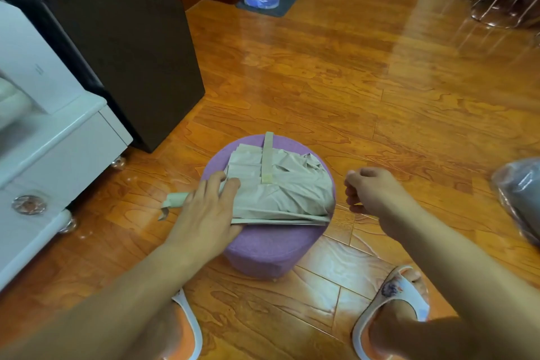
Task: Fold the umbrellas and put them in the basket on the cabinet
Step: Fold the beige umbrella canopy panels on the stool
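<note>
The limp, light umbrella (277, 184) is pinned flat under the left hand (204, 210); beside it, the right hand (371, 193) is curled empty; its strap (267, 158) is best pinched.

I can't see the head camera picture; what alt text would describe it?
A beige folding umbrella lies on a round purple stool on a wooden floor. The left hand presses its left end; the right hand hovers beside it, fingers curled.

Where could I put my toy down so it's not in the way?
The purple stool is taken: the folded umbrella covers its top, with the left hand pressing on it and the right hand close beside. The wooden floor beyond the stool, between the dark cabinet and the plastic-wrapped bundle, is bare.
</note>
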`<state>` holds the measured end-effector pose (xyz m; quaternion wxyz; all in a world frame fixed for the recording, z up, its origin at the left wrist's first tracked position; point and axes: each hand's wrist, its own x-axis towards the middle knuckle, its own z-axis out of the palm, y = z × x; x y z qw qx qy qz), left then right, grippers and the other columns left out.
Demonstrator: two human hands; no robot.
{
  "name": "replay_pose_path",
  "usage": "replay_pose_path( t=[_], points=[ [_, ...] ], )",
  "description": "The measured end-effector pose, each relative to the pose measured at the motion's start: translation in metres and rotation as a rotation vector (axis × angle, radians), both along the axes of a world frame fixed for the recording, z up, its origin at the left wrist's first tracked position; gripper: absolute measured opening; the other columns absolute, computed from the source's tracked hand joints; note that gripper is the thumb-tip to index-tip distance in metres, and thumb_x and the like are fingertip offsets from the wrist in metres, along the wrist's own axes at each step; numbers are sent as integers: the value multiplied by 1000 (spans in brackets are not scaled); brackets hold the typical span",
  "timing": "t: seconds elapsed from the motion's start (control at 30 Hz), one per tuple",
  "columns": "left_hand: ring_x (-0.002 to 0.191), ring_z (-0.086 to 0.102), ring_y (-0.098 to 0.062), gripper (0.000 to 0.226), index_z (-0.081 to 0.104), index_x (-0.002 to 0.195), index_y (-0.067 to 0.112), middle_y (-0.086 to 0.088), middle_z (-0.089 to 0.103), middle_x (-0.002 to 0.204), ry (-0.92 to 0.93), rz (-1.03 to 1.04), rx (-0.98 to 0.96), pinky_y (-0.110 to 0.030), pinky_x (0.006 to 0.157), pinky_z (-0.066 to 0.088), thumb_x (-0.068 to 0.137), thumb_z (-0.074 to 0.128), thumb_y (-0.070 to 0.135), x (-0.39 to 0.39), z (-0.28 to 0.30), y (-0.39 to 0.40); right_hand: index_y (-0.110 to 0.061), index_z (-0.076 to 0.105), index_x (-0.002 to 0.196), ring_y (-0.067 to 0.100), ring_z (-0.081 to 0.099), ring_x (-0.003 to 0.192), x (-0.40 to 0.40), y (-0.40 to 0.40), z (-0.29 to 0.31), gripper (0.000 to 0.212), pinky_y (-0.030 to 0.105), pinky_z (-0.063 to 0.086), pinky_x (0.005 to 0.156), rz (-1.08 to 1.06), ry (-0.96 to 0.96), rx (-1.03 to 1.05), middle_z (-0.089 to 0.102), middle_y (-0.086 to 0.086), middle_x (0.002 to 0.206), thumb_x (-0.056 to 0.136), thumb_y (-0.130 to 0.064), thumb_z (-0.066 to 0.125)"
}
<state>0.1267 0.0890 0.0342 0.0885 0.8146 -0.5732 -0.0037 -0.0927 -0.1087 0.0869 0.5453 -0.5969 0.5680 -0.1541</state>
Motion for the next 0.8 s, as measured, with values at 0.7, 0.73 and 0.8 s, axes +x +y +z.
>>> replay_pose_path(
  t=[0.7,0.73,0.8],
  points=[
    [137,37,-29,116,25,157,31,-2,45,137,3,-202,2,-58,121,18,62,86,58,-1,14,-15,-14,68,72,1,44,41,3,13,-6,16,18,32,43,250,166,-238,66,-6,58,85,-22,74],
    [136,38,-27,114,24,157,32,0,46,135,26,-197,5,-56,121,16,64,84,60,1,14,-18,-13,68,72,1,45,42,2,13,-6,16,18,33,43,245,162,-226,68,-4,61,85,-22,74],
    [126,47,-26,99,35,152,30,3,53,122,50,-192,-21,-48,119,17,68,80,60,2,14,-21,-11,70,73,3,48,47,1,13,-7,17,21,37,47,215,150,-204,72,-1,66,83,-23,77]
  ],
)
